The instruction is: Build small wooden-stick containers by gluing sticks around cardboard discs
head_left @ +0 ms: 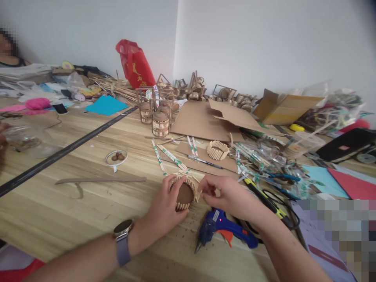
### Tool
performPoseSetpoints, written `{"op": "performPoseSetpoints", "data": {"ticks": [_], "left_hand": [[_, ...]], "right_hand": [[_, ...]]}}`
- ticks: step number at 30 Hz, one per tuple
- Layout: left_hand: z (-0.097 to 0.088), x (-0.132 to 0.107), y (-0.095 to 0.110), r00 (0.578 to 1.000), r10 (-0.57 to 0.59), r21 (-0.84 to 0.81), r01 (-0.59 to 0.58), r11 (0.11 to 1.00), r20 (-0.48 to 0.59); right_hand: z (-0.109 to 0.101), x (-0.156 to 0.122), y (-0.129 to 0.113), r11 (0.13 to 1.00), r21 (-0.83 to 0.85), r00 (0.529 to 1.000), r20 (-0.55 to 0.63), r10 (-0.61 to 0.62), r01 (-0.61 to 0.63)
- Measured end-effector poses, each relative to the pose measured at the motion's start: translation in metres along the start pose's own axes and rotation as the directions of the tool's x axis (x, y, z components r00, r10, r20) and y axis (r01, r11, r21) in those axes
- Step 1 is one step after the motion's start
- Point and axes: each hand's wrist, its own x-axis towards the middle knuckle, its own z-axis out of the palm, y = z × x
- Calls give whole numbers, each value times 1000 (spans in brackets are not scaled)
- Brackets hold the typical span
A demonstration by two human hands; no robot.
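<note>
A small round basket [185, 194], with a brown disc base and a ring of short pale sticks, rests on the table. My left hand [169, 199] is closed around its left side, fingers on the far rim and thumb at the near edge. At the basket's right side, my right hand [216, 192] pinches a short wooden stick [197, 194], mostly hidden by the fingers. Just below the right hand lies a blue glue gun [223, 227], its nozzle toward me and a small red light on. Loose sticks [180, 172] lie behind the basket.
A stick ring [217, 150] and a pen-like tool [205, 161] lie on cardboard beyond my hands. Finished lidded baskets [160, 123] stand farther back. A yellow-black cutter [264, 197] and plastic wrappers are at right. A dish of brown beads [116, 157] sits left; another person's hand [3, 131] is far left.
</note>
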Motion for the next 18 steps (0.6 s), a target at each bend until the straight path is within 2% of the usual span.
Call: {"op": "performPoseSetpoints", "data": {"ticks": [3, 6, 9, 18], "left_hand": [[0, 0, 0, 1000, -11, -6, 11, 1000, 9], [1, 0, -1, 1000, -14, -6, 14, 1000, 2], [1, 0, -1, 1000, 1, -13, -1, 1000, -8], [0, 1, 0, 1000, 27, -14, -27, 1000, -14]], "right_hand": [[7, -1, -4, 992, 44, 992, 38, -117, 115], [14, 2, 1, 973, -41, 974, -20, -227, 226], [18, 6, 7, 954, -120, 958, -47, -282, 275], [29, 9, 12, 946, -159, 955, -53, -293, 281]]}}
